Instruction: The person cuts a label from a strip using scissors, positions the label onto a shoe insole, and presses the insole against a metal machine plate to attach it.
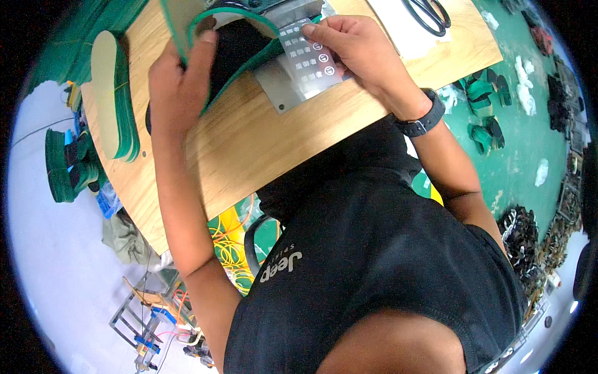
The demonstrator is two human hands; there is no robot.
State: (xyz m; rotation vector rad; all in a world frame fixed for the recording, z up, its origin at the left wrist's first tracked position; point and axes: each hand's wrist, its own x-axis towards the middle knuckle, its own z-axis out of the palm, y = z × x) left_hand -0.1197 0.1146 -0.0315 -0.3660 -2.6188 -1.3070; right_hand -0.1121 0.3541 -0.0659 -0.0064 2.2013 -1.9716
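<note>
1. L hand point(177, 78) closed on black insole w/ green edging point(233, 47), held at machine point(274, 9) at table's far edge.
2. R hand point(358, 50) flat on grey metal control plate point(305, 65), gripping nothing.
3. Likely mid-batch: stack of green insoles point(115, 96) on left, finished or pending can't tell.
4. Wooden table point(261, 143), scissors point(427, 15) far right; green floor point(517, 143) w/ scattered scraps.
</note>
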